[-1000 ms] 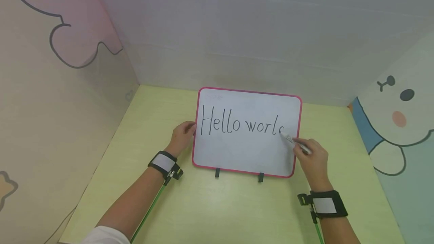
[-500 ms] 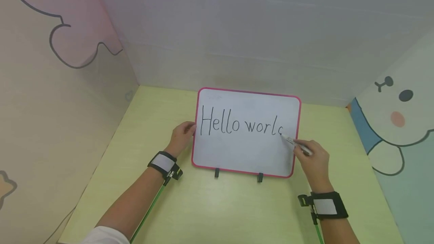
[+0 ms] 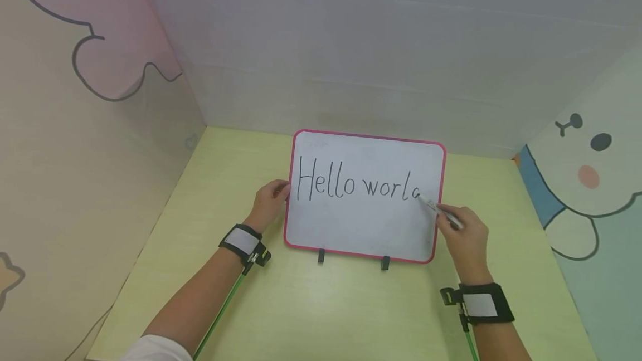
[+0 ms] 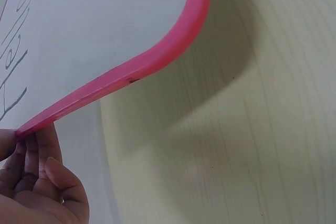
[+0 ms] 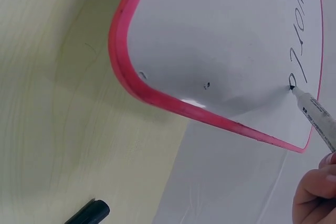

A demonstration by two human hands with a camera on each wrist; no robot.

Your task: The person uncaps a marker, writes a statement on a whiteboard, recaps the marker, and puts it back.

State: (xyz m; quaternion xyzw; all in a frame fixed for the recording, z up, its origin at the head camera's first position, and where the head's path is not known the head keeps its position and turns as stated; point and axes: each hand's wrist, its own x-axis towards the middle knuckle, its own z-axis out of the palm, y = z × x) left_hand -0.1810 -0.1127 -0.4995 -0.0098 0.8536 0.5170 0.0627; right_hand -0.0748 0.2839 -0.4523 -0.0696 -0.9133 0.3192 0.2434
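Note:
A whiteboard (image 3: 366, 227) with a pink frame stands tilted up on the table, bearing black handwriting, "Hello worl" followed by a small rounded letter form. At its left edge my left hand (image 3: 270, 204) grips the frame, thumb on the front and fingers behind, as the left wrist view shows. My right hand (image 3: 463, 238) pinches a white marker (image 5: 317, 116) near the right edge. The marker's dark tip meets the board at the last letter. In the right wrist view only part of the right hand (image 5: 317, 190) shows.
Two black feet (image 3: 321, 255) jut out under the board's lower edge. The pale yellow table (image 3: 326, 316) meets a white-covered wall (image 3: 351, 60) behind. Painted side walls flank it. Green cables (image 3: 220, 313) run from the wrist bands. A dark rounded end (image 5: 94, 212) shows low in the right wrist view.
The marker tip has moved slightly right and up, and the last letter's curve has grown into a nearly closed loop. My left hand and the whiteboard have stayed in place.

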